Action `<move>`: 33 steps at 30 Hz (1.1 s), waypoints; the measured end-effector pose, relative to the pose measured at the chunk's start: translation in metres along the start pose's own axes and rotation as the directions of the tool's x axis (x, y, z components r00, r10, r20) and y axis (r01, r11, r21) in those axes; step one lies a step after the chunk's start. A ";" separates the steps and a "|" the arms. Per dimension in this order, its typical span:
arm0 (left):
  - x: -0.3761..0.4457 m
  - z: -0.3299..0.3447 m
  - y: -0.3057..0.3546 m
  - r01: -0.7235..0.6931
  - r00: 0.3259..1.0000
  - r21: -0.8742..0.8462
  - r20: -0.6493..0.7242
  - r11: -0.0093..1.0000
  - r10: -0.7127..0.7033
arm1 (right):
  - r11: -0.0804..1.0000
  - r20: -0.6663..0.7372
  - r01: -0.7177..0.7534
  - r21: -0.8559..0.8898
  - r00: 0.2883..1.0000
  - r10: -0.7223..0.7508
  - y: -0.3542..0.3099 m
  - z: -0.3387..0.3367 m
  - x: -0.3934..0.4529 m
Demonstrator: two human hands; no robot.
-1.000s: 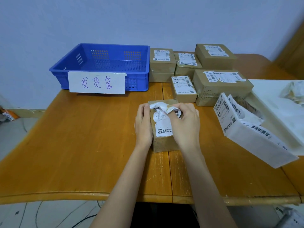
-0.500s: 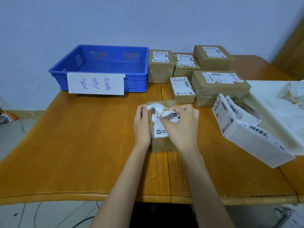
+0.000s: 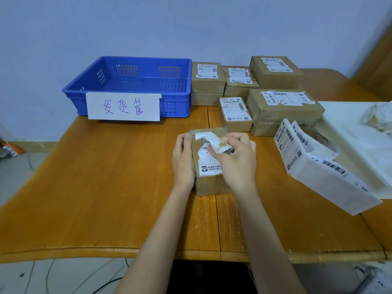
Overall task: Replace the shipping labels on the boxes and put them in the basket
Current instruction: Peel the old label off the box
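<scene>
Basket (image 3: 135, 85) of blue perforated plastic sits at the table's (image 3: 95, 187) far left, its long side facing the viewer, with a white paper sign (image 3: 123, 107) taped to the front carrying three purple handwritten Chinese characters. Near the table's middle lies a small brown cardboard box (image 3: 210, 183), long axis running away from the viewer. The left hand (image 3: 182, 161) grips its left side, fingers curled over the far corner. The right hand (image 3: 237, 160) pinches the box's torn white shipping label (image 3: 212, 142), whose far end is peeled up and curled back, brown-stained underneath; the near end, printed with a logo and Chinese text, is stuck down. Behind, more labelled boxes (image 3: 275, 107) cluster together. At right, a stack of barcoded label sheets (image 3: 314, 164) lies tilted.
</scene>
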State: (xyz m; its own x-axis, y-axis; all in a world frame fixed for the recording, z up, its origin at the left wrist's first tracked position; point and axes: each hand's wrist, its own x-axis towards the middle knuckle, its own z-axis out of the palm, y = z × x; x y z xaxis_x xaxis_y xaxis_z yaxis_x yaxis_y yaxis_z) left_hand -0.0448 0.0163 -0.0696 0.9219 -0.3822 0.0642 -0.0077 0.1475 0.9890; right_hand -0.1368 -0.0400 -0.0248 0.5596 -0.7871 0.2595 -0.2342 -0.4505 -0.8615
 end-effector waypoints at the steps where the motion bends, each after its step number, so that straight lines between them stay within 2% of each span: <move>1: 0.000 0.000 0.000 0.001 1.000 -0.004 0.000 1.000 -0.001 | 1.000 0.005 -0.010 0.000 1.000 0.010 0.000 0.000 0.000; 5: 0.001 -0.001 -0.003 0.005 1.000 -0.010 0.007 1.000 -0.005 | 0.999 -0.018 0.010 -0.053 1.000 -0.011 -0.002 0.000 0.001; 8: -0.001 0.000 -0.001 0.011 1.000 -0.034 -0.015 0.999 -0.011 | 1.000 -0.007 0.009 -0.015 1.000 -0.010 -0.004 -0.001 0.002; 12: 0.002 -0.001 -0.001 -0.017 0.989 -0.018 -0.150 1.000 0.014 | 0.990 -0.114 0.114 -0.077 0.986 -0.123 -0.007 0.002 -0.002; 15: 0.008 -0.007 0.002 -0.032 0.963 0.071 -0.266 0.997 0.049 | 0.985 -0.146 0.155 -0.072 0.976 -0.164 -0.008 0.006 -0.007; 17: 0.011 -0.008 0.004 -0.038 0.955 0.092 -0.289 0.995 0.063 | 0.976 -0.125 0.190 -0.107 0.971 -0.203 -0.010 0.010 -0.011; 19: 0.010 -0.008 0.003 -0.042 0.952 0.101 -0.297 0.994 0.070 | 0.955 -0.041 0.216 -0.206 0.973 -0.229 -0.013 0.010 -0.014; 21: 0.007 -0.010 -0.001 -0.046 0.948 0.099 -0.308 0.994 0.074 | 0.934 0.055 0.222 -0.280 0.975 -0.216 -0.015 0.010 -0.015; 23: 0.006 -0.013 -0.005 -0.036 0.945 0.092 -0.320 0.995 0.064 | 0.939 0.093 0.205 -0.275 0.978 -0.186 -0.016 0.010 -0.016; 29: 0.003 -0.012 -0.003 -0.021 0.948 0.084 -0.316 0.996 0.046 | 0.978 0.096 0.144 -0.154 0.987 -0.130 -0.017 0.004 -0.018; 33: 0.004 -0.012 -0.004 -0.022 0.947 0.084 -0.318 0.996 0.047 | 0.943 0.020 0.199 -0.265 0.979 -0.201 -0.019 0.009 -0.025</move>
State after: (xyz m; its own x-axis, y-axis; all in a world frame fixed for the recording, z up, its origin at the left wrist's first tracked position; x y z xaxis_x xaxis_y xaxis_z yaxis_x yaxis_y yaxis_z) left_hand -0.0362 0.0253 -0.0752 0.9958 -0.0648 0.0651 -0.0599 0.0789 0.9951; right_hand -0.1393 -0.0082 -0.0184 0.6110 -0.6718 0.4187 -0.3201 -0.6935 -0.6454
